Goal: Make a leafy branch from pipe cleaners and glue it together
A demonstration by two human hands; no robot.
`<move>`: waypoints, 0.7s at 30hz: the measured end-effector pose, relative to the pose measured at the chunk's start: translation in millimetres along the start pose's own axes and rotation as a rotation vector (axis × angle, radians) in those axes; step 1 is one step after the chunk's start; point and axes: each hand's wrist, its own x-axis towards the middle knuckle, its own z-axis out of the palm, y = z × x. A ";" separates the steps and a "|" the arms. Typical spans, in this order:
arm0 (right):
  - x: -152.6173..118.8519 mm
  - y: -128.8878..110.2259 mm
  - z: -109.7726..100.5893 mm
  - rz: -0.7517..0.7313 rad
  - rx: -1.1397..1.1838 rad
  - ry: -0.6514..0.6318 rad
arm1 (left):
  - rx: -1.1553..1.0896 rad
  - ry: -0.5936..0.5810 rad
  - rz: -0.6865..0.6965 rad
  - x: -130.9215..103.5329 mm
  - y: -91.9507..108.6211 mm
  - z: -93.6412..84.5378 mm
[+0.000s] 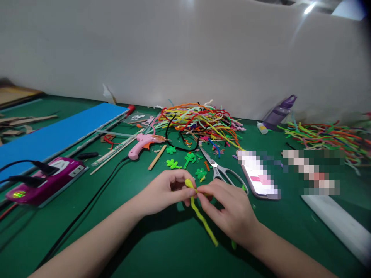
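A yellow pipe cleaner is pinched between both hands above the green table. My left hand is closed on it near a small loop at its top end. The fingertips of my right hand are pressed on it just beside that loop. One long end hangs down between the hands, toward the table's near side. Just beyond my hands lie small green shapes made of pipe cleaner and a pair of scissors, its handles partly behind my right hand.
A pink glue gun lies at left, its cord running forward. A magenta power strip and blue board are farther left. Pipe cleaners pile up at the back. At right are a lit phone and a purple bottle.
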 end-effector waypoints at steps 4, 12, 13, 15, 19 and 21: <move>0.9 0.7 -2.7 -0.045 -0.068 -0.004 | -0.037 -0.023 -0.021 0.0 -1.1 -2.0; 1.4 2.8 -7.6 -0.075 -0.082 -0.029 | -0.018 -0.034 -0.052 0.0 1.6 -6.0; 1.5 3.0 -7.7 -0.074 -0.077 -0.032 | -0.022 -0.038 -0.054 0.0 2.2 -5.9; 1.6 3.2 -7.6 -0.074 -0.080 -0.038 | -0.027 -0.046 -0.052 -0.1 2.9 -5.7; 1.6 3.1 -7.7 -0.073 -0.116 -0.047 | -0.047 -0.057 -0.068 -0.6 4.1 -6.0; 1.7 2.6 -7.9 -0.069 -0.112 -0.056 | -0.053 -0.067 -0.083 -0.8 5.3 -6.7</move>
